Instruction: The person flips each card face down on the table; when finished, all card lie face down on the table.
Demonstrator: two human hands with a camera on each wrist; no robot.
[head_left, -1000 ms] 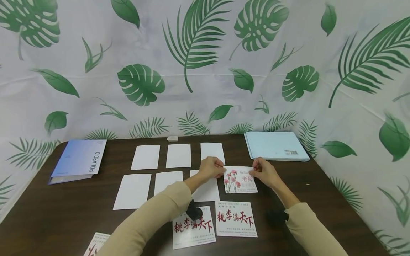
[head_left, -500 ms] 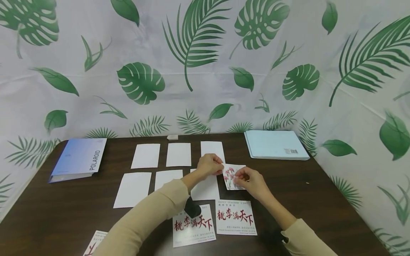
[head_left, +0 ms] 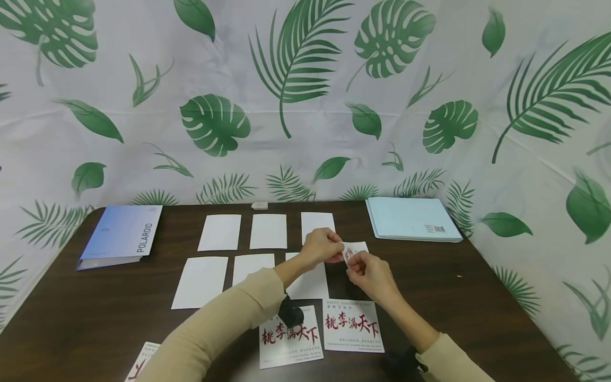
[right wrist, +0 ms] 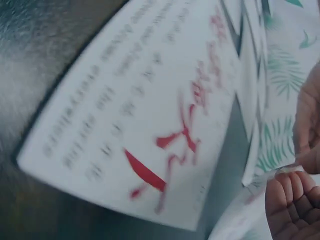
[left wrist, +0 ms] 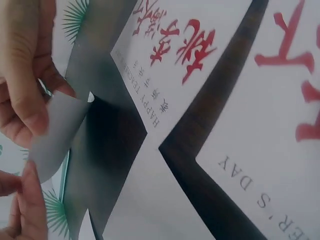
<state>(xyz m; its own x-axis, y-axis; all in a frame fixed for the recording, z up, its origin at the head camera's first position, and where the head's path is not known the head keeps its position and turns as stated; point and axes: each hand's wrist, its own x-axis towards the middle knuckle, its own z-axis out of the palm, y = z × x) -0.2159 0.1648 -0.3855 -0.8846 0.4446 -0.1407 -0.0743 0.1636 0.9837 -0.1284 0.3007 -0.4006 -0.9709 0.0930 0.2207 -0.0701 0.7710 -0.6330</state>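
Both hands pinch one small card (head_left: pixel 357 247) above the table. My left hand (head_left: pixel 322 246) pinches its left edge, and my right hand (head_left: pixel 372 270) grips it lower down, covering much of its face. Reddish print shows on the part left uncovered. In the left wrist view the card's plain grey back (left wrist: pixel 59 132) is curved between the two hands. Just below lie two cards with red calligraphy, a left one (head_left: pixel 291 353) and a right one (head_left: pixel 353 326). A blank white card (head_left: pixel 307 284) lies beside the left hand, partly hidden by the forearm.
More blank white cards (head_left: pixel 200 282) lie in two rows at centre left. A blue POLAROID album (head_left: pixel 119 233) stands at the left, light blue books (head_left: pixel 410 217) at the back right. A small white block (head_left: pixel 260 206) sits at the back edge. Another printed card (head_left: pixel 140 361) is partly under the left sleeve.
The card was spread flat, showing pink flowers and writing, a corner in each hand. My right hand has moved left and lower across it, and less of the card's face shows now.
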